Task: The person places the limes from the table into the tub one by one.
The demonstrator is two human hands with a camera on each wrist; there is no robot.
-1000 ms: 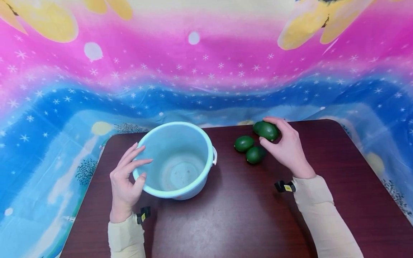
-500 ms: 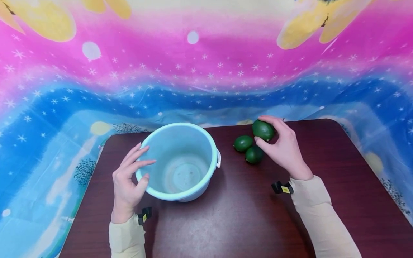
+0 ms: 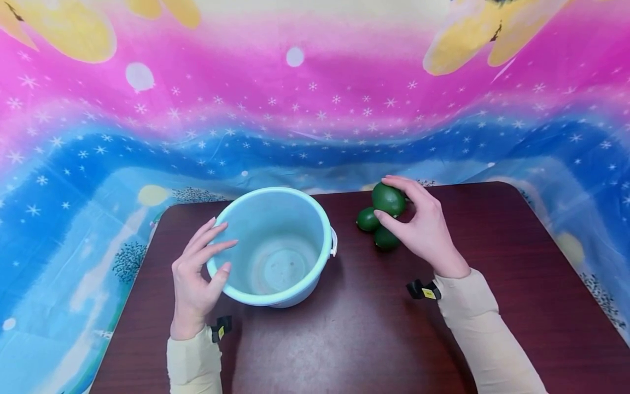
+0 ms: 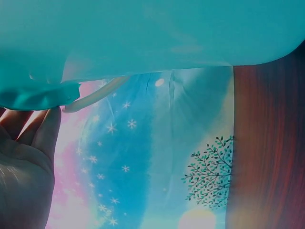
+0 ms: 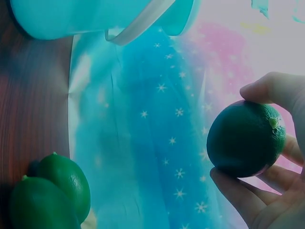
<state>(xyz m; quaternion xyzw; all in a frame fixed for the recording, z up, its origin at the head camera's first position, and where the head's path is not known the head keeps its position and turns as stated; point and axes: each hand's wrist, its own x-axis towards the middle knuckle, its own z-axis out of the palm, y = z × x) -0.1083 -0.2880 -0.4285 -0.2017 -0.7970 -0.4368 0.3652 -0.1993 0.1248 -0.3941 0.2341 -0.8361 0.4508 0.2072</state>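
In the head view a light blue bucket [image 3: 268, 300] stands on the table, left of the middle. My left hand [image 3: 193, 282] holds its left rim, fingers reaching over the edge; in the left wrist view fingers [image 4: 46, 133] show at the rim. My right hand [image 3: 427, 227] pinches a dark green lime [image 3: 388, 198] between thumb and fingers. The right wrist view shows this lime [image 5: 245, 138] raised, its stem end facing the hand. Two more limes lie close together on the table, a left one [image 3: 366, 219] and a nearer one [image 3: 386, 238] partly hidden by the right hand.
The dark reddish-brown table [image 3: 315, 350] ends at a back edge just beyond the limes. A patterned pink and blue cloth [image 3: 305, 126] hangs behind and around it. The bucket's white handle [image 3: 334, 242] hangs at its right side.
My right hand has moved left with the lime, which now overlaps the two lying limes in the head view. The bucket and left hand shifted slightly right, then stayed still.
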